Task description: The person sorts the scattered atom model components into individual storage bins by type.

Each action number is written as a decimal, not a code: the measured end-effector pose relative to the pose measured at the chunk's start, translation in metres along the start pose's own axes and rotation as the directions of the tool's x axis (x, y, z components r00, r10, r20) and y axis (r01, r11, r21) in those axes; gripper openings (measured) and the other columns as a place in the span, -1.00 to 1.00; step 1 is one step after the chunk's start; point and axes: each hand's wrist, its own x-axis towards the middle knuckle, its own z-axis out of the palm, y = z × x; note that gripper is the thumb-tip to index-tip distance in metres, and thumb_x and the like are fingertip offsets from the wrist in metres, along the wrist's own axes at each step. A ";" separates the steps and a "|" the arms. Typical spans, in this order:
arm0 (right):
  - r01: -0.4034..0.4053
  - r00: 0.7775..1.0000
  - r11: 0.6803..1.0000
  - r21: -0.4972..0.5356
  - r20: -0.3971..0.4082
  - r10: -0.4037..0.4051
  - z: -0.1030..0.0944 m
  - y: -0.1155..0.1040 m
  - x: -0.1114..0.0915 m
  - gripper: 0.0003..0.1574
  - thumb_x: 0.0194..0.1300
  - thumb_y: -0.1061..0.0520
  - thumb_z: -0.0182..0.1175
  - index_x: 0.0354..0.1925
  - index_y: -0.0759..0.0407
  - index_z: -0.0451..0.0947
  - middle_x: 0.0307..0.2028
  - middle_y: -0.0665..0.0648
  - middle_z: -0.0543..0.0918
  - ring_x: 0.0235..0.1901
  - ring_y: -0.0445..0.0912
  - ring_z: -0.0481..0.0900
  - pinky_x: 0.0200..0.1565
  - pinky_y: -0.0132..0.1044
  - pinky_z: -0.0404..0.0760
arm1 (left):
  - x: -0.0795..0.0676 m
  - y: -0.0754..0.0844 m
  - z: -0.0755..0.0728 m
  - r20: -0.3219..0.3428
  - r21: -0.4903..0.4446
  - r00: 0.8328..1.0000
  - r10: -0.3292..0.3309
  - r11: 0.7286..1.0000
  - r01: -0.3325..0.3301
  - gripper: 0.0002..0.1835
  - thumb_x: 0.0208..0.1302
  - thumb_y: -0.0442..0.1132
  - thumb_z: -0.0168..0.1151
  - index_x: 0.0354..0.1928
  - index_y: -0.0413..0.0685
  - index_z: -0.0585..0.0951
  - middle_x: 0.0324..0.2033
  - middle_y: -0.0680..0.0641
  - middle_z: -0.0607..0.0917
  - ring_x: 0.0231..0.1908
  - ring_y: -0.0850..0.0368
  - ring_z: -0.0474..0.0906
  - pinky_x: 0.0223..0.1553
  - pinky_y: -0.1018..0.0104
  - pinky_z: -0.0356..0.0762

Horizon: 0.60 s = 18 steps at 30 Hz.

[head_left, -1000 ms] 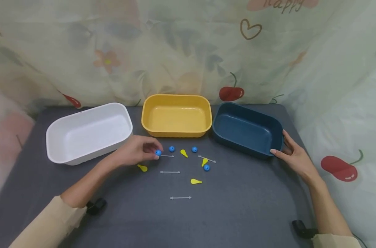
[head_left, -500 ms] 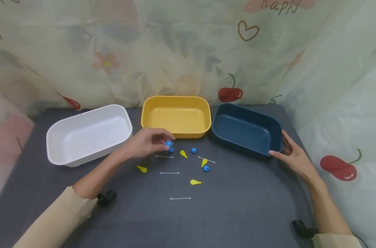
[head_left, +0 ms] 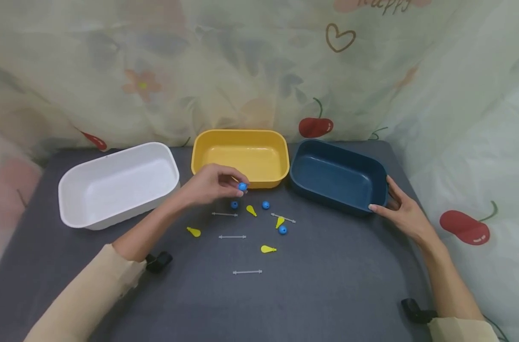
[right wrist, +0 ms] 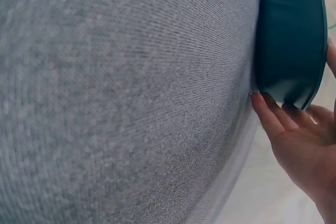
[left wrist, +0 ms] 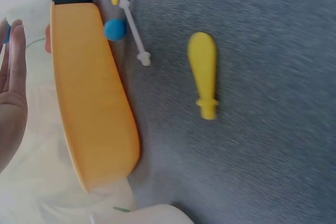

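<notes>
My left hand (head_left: 214, 184) pinches a blue bead (head_left: 242, 186) between thumb and fingers, above the table at the yellow bin's (head_left: 241, 184) front edge. In the left wrist view, only a sliver of that bead shows behind the fingers. Below the hand lie three more blue beads, one of them this bead (head_left: 234, 204), with several yellow teardrop-shaped pieces (head_left: 268, 249) and several thin grey rods (head_left: 247, 272) with knobbed ends. At the right, my right hand (head_left: 407, 216) holds the near end of the dark blue bin (head_left: 336, 202), thumb on the rim and fingers against the outer wall.
A white bin (head_left: 114, 213) stands at the left, angled toward the yellow one. All three bins line the back of the grey-covered table (head_left: 328, 285). A patterned curtain (head_left: 225, 61) hangs right behind them and along both sides.
Carrying the blue bead, my left hand has moved right and away from me, rising from the loose pieces toward the yellow bin. My right hand keeps its hold on the dark blue bin.
</notes>
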 end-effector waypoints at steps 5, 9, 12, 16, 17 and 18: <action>0.007 1.000 1.000 0.017 0.009 -0.007 0.001 0.000 0.000 0.25 0.36 -0.13 0.26 0.57 -0.22 -0.46 0.57 0.16 -0.21 0.46 0.24 0.07 -0.08 -0.65 0.43 | 0.010 0.006 0.002 -0.017 0.029 0.999 0.027 0.999 -0.027 -0.74 0.13 -0.34 0.48 -0.10 -0.13 0.75 -0.26 0.02 0.77 -0.24 0.14 0.69 -0.08 0.31 0.63; 0.010 1.000 0.999 0.040 0.019 -0.011 0.001 0.000 -0.001 0.25 0.38 -0.10 0.26 0.57 -0.19 -0.48 0.57 0.16 -0.21 0.46 0.24 0.06 -0.08 -0.65 0.44 | 0.017 0.010 0.004 -0.037 0.040 0.999 0.039 0.998 -0.038 -0.75 0.13 -0.32 0.49 -0.12 -0.08 0.75 -0.26 0.04 0.77 -0.25 0.15 0.69 -0.08 0.30 0.63; 0.013 1.000 0.999 0.044 0.021 -0.014 0.001 -0.002 -0.002 0.26 0.38 -0.07 0.26 0.57 -0.13 -0.49 0.57 0.20 -0.21 0.46 0.27 0.05 -0.08 -0.64 0.43 | 0.022 0.013 0.006 -0.048 0.051 0.998 0.043 0.998 -0.040 -0.76 0.13 -0.28 0.50 -0.12 -0.05 0.75 -0.27 0.04 0.76 -0.27 0.17 0.70 -0.10 0.30 0.63; 0.021 1.000 0.999 0.043 0.021 -0.022 0.001 -0.001 -0.001 0.26 0.39 -0.05 0.25 0.57 -0.12 -0.49 0.57 0.21 -0.22 0.45 0.29 0.05 -0.08 -0.63 0.44 | 0.029 0.016 0.009 -0.056 0.049 0.997 0.056 0.997 -0.053 -0.77 0.14 -0.26 0.49 -0.13 -0.03 0.75 -0.28 0.04 0.75 -0.26 0.17 0.68 -0.10 0.29 0.63; 0.024 0.999 0.999 0.044 0.021 -0.025 0.001 0.000 -0.001 0.26 0.39 -0.05 0.26 0.57 -0.13 -0.49 0.57 0.20 -0.23 0.45 0.29 0.05 -0.08 -0.63 0.44 | 0.031 0.017 0.010 -0.058 0.047 0.996 0.061 0.997 -0.058 -0.77 0.14 -0.26 0.49 -0.13 -0.03 0.76 -0.28 0.04 0.75 -0.26 0.17 0.67 -0.10 0.28 0.63; 0.029 0.999 0.999 0.046 0.021 -0.030 0.001 0.004 0.001 0.25 0.39 -0.06 0.26 0.57 -0.16 -0.49 0.57 0.18 -0.23 0.46 0.28 0.05 -0.08 -0.63 0.44 | 0.033 0.017 0.011 -0.061 0.044 0.996 0.061 0.997 -0.059 -0.77 0.15 -0.25 0.49 -0.12 -0.03 0.76 -0.27 0.05 0.75 -0.25 0.16 0.67 -0.09 0.28 0.62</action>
